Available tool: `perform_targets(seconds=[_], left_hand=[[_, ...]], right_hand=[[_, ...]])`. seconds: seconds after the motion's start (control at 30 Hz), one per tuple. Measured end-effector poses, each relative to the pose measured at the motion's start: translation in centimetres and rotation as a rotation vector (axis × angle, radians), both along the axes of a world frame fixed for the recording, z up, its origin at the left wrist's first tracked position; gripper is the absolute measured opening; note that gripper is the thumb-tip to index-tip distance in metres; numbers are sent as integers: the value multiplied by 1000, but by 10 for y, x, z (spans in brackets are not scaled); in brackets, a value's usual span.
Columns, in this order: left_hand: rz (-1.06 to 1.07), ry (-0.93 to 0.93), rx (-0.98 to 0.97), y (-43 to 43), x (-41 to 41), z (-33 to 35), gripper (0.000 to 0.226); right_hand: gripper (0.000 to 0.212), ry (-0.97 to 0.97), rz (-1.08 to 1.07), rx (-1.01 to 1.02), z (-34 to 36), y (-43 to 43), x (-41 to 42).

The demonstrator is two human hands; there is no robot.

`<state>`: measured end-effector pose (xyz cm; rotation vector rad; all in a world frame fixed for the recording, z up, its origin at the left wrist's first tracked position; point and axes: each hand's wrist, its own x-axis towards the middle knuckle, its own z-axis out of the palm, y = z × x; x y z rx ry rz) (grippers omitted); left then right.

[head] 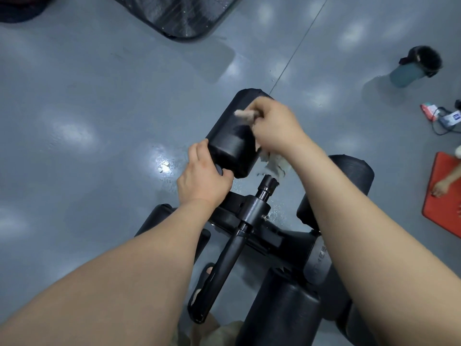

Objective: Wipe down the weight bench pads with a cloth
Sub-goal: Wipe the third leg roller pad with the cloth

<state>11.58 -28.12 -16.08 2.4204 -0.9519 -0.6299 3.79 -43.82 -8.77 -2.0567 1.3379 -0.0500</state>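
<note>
Floor (82,101): grey and glossy, dotted with soft patches of reflected light, crossed by one thin seam.
Bottle (411,69): teal body, dark top, upright on the floor at far right, well apart from the bench; contents hidden.
Roller pad (230,138): black cylinder with a matte, faintly grained cover, mounted at the far end of the bench frame (252,216), just left of its upright post.
Cloth (245,116): pale beige and crumpled; one tuft poking out past the fingers on top of the roller pad, the rest hanging ragged below the wrist, beside the pad's near right end.
Right grip (274,126): clenched around the cloth, pressed against the pad's upper right side.
Left grip (202,176): curled around the pad's near left end, beside a small round end cap.
Other pads (282,308): black, lower on the frame, nearer the camera.
Red mat (442,208): at the floor's right edge, another person's hand (441,188) resting on it.
</note>
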Motion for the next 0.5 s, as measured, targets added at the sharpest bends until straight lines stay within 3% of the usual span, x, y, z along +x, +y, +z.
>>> perform_targets(seconds=[0.17, 0.3, 0.43, 0.5], left_hand=[[-13, -12, -23, 1, 0, -2, 69], [-8, -14, -22, 0, 0, -3, 68], [-13, -22, -18, 0, 0, -4, 69], [-14, -28, -17, -1, 0, -5, 69]], right_hand=[[27, 108, -182, 18, -4, -43, 14], [37, 278, -185, -212, -13, -52, 15], [27, 221, -148, -209, -21, -55, 15], [31, 190, -110, -160, -25, -58, 15]])
